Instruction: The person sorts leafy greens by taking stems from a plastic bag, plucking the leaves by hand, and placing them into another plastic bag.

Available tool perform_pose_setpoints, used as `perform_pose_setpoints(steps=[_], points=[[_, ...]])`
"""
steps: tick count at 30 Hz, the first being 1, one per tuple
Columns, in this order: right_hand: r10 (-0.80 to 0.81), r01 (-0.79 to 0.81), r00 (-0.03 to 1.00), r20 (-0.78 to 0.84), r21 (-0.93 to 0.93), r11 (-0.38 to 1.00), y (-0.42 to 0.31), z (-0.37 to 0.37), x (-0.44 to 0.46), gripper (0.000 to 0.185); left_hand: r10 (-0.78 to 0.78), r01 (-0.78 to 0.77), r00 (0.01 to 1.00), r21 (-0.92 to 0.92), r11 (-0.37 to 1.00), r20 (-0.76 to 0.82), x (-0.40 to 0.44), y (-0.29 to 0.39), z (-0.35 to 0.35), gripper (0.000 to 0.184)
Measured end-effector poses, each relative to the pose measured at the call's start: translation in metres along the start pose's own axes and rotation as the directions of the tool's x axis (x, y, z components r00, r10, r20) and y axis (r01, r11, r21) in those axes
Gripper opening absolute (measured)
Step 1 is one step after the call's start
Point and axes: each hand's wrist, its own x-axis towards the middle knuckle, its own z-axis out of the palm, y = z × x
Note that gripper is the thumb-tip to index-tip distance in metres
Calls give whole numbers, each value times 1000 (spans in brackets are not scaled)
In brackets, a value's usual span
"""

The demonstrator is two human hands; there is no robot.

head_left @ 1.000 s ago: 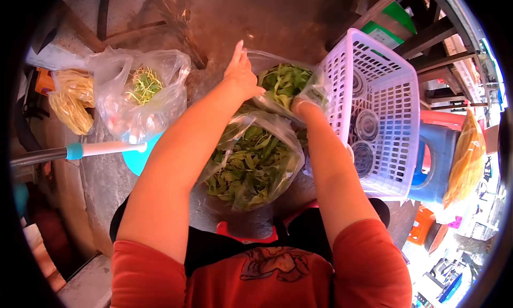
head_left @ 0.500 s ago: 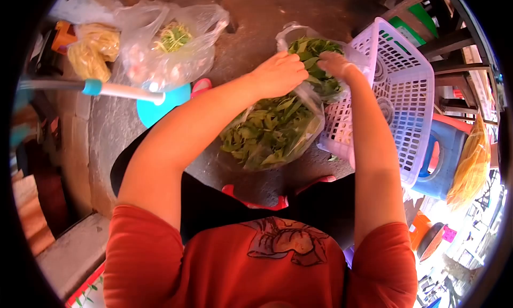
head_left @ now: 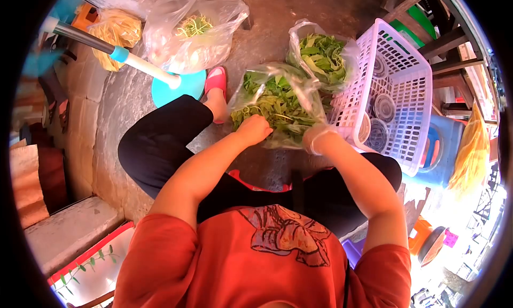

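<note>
A clear plastic bag of leafy greens (head_left: 275, 99) lies on the floor in front of me. My left hand (head_left: 255, 130) is closed at its near left edge, fingers curled; what they pinch is too small to make out. At the near right edge of the same bag, my right hand (head_left: 320, 138) has its fingers bent against the plastic, closed on the bag's side. Behind it, a second clear bag of greens (head_left: 323, 57) stands with its mouth open, touched by neither hand. The white basket (head_left: 363, 89) is right beside both bags.
Clear plastic lids (head_left: 384, 107) lie in the basket. At the upper left are a bag with pale stems (head_left: 195, 27), a bag of yellow material (head_left: 115, 35) and a turquoise round base (head_left: 179, 89) with a pole. A blue container (head_left: 441, 147) stands at the right.
Both hands have left the far bag of greens and come back toward me to the near bag. The view has shifted, and more of my legs and a pink slipper show.
</note>
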Motion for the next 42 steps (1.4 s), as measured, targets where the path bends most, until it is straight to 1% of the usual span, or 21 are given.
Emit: perform_pose_setpoints(steps=[2,4,6,9,12,16,17,19,21,24,25,26,28,30,32,33,36,37,40,41,42], points=[[-18,18,1000,19,2,1000,-2,9,-4,31,86,-88,974,1,996,-211,4,2,-8,13],[6,1,996,-86,81,997,-4,0,-15,29,204,-224,879,6,975,-431,19,9,-13,10],[-40,57,986,-160,107,993,-6,-19,-32,29,249,-247,800,78,966,-546,34,21,-11,7],[-81,104,942,-327,53,993,-1,-18,-29,30,241,-78,899,407,910,-366,44,20,-3,6],[-45,114,861,-507,106,988,21,-18,-23,29,160,-58,959,395,917,-232,44,18,-13,4],[168,248,620,-767,394,885,46,-24,-42,24,149,-80,913,192,978,-380,6,46,-89,7],[175,357,547,-819,417,835,50,-29,-45,21,94,-77,919,59,995,-383,-7,51,-111,7],[183,456,497,-848,435,777,51,-36,-44,22,-46,-29,932,-200,979,-360,-24,51,-136,7],[184,545,477,-859,454,705,47,-40,-42,21,-204,56,934,-444,894,-292,-36,48,-147,7],[160,681,362,-918,378,628,36,-34,-30,22,-209,-65,922,-661,748,-327,-44,46,-148,6],[130,714,306,-943,318,624,32,-33,-30,25,-263,-61,916,-754,655,-302,-47,51,-150,7],[115,670,279,-954,279,688,29,-32,-34,30,-253,-89,913,-760,644,-320,-49,55,-150,7],[230,692,228,-946,324,645,18,-32,-36,37,-236,-151,901,-775,614,-363,-53,62,-150,6],[367,811,318,-874,451,373,16,-35,-26,41,-239,-122,910,-770,627,-339,-56,74,-151,5],[466,864,439,-768,504,18,13,-43,-17,40,-210,-162,892,-717,678,-400,-58,82,-152,5],[403,858,477,-781,514,-18,14,-52,-34,41,-193,-173,884,-682,711,-425,-59,83,-151,7],[102,795,540,-836,546,264,22,-59,-36,39,-94,-305,816,-563,769,-570,-59,81,-148,7],[32,774,547,-836,520,360,24,-64,-44,36,-112,-258,837,-567,783,-535,-62,80,-150,7],[106,772,523,-846,523,361,17,-69,-42,32,-164,-127,908,-627,769,-385,-73,85,-162,10],[116,778,429,-896,432,455,14,-70,-43,30,-167,-93,935,-671,736,-313,-76,88,-167,13],[113,787,452,-885,455,417,10,-72,-42,30,-171,-53,956,-711,701,-240,-79,89,-172,16]])
